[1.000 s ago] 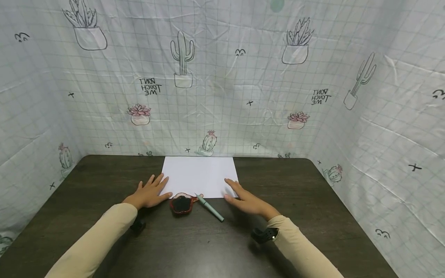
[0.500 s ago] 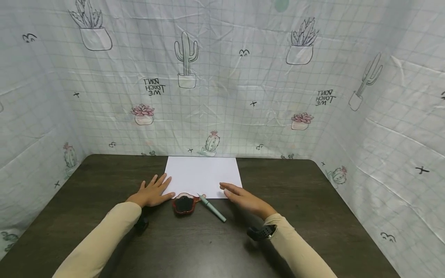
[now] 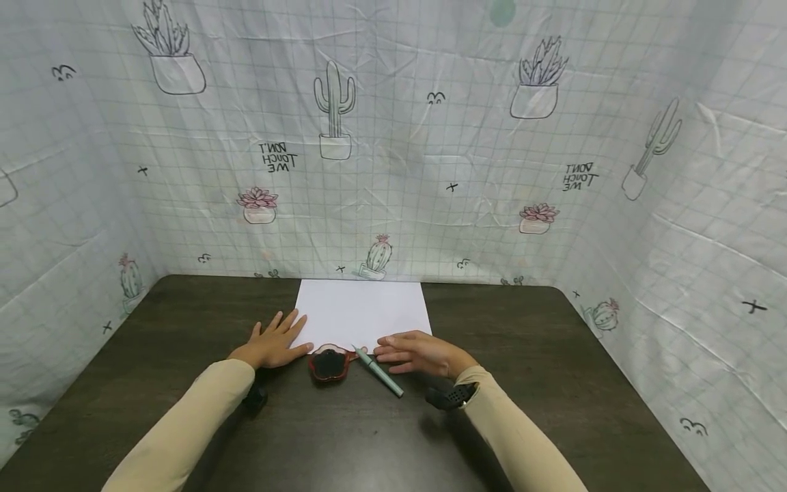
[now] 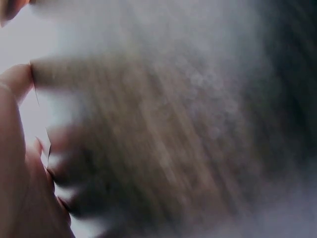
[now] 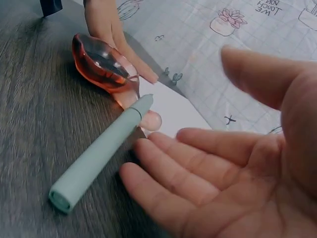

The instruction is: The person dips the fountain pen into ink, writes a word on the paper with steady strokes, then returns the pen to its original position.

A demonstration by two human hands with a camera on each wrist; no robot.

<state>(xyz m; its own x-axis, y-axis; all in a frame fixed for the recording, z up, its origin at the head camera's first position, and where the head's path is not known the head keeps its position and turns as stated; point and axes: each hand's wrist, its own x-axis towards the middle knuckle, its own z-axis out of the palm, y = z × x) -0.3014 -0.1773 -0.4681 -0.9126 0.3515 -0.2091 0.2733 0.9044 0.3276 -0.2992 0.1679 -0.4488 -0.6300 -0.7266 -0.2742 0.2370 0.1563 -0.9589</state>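
A white sheet of paper lies flat at the back of the dark table. My left hand rests with spread fingers at its left edge; the left wrist view is mostly blurred, with fingers at its left side. A red, see-through, flower-shaped dish with a short handle sits at the paper's front edge. Across that handle leans a pale green pen, its tip toward the paper. Just right of the pen is my right hand, palm turned toward it, fingers loosely extended and holding nothing.
Around the back and sides of the table hangs a white cloth printed with potted cacti. Black bands are on both wrists, at the ends of beige sleeves.
My right hand has moved left and turned its palm toward the pen, from over the paper's right edge. The left hand, dish and pen stay put; the head view has shifted slightly.
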